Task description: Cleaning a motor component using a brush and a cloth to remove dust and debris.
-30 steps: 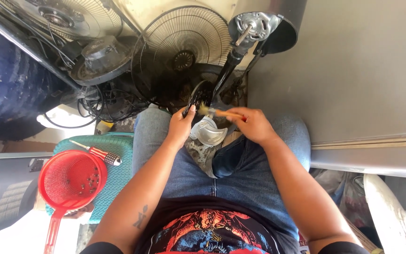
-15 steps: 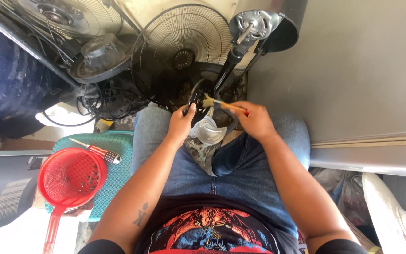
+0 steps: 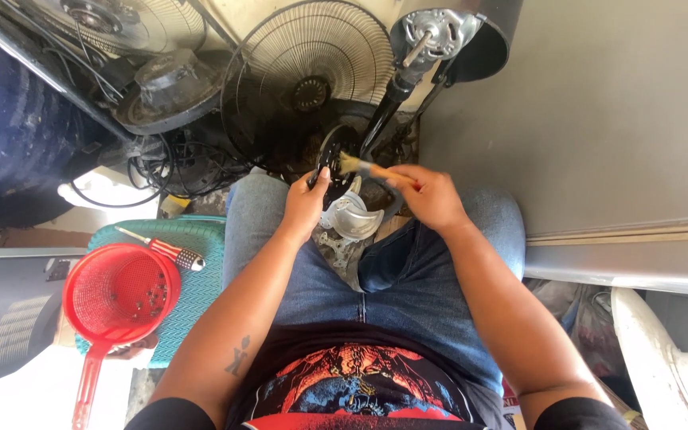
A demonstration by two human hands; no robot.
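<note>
head view: right hand point(image 3: 431, 195) fingers grip brush point(image 3: 366, 168), bristles pointing left; left hand point(image 3: 306, 204) holds black disc point(image 3: 330, 163).

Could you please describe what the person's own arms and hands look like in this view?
Both forearms are bare, with no gloves, watch or rings visible. The left hand belongs to an arm with a small dark tattoo on the inner forearm. The right hand shows no markings. Black short sleeves start near the shoulders.
</note>
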